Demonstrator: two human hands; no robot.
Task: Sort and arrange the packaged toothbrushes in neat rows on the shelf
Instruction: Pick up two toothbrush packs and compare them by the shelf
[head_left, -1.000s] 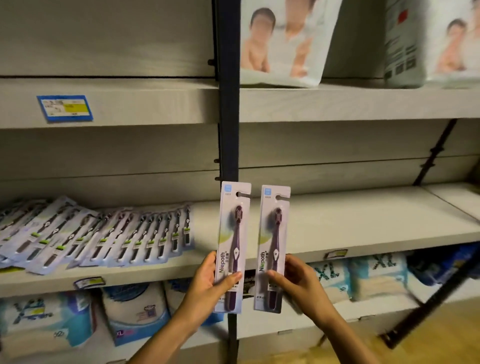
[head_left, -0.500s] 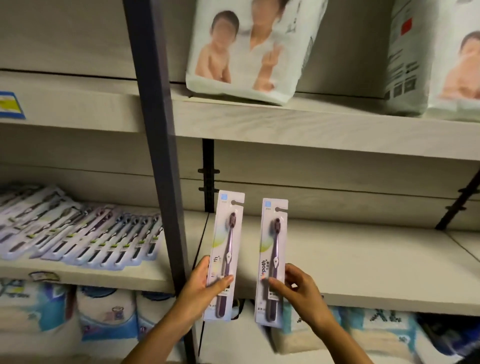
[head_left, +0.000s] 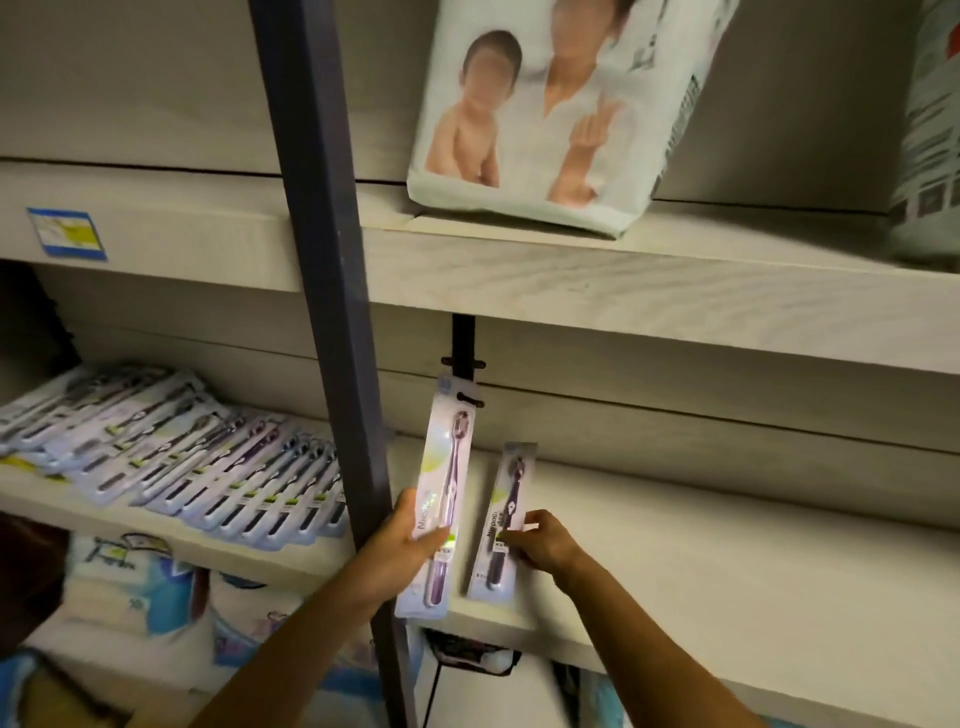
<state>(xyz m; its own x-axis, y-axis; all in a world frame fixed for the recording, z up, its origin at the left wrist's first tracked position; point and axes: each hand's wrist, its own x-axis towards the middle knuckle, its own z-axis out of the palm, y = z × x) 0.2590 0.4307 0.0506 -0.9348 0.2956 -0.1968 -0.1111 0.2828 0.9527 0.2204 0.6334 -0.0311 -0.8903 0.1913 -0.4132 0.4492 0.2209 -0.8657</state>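
Hands apart: left hand (head_left: 410, 540) gripped one packaged toothbrush (head_left: 448, 488) upright at lower centre; right hand (head_left: 543, 540) pinched a second pack (head_left: 503, 514) lying on the shelf (head_left: 727, 582) beside it. Released near the front lip, it might have slid off.

Your left hand (head_left: 402, 540) is covering most of the lettering on the left pack (head_left: 447, 467) it is gripping. Your right hand (head_left: 545, 540) is hiding the right edge of the right pack (head_left: 506, 499) it is pinching. Far left of your grip, the row of packs (head_left: 208, 467) is running off the frame, its print too small to read. Above, the top edge is cropping the diaper bag (head_left: 561, 130), and the price label (head_left: 66, 234) is blurring beyond reading.
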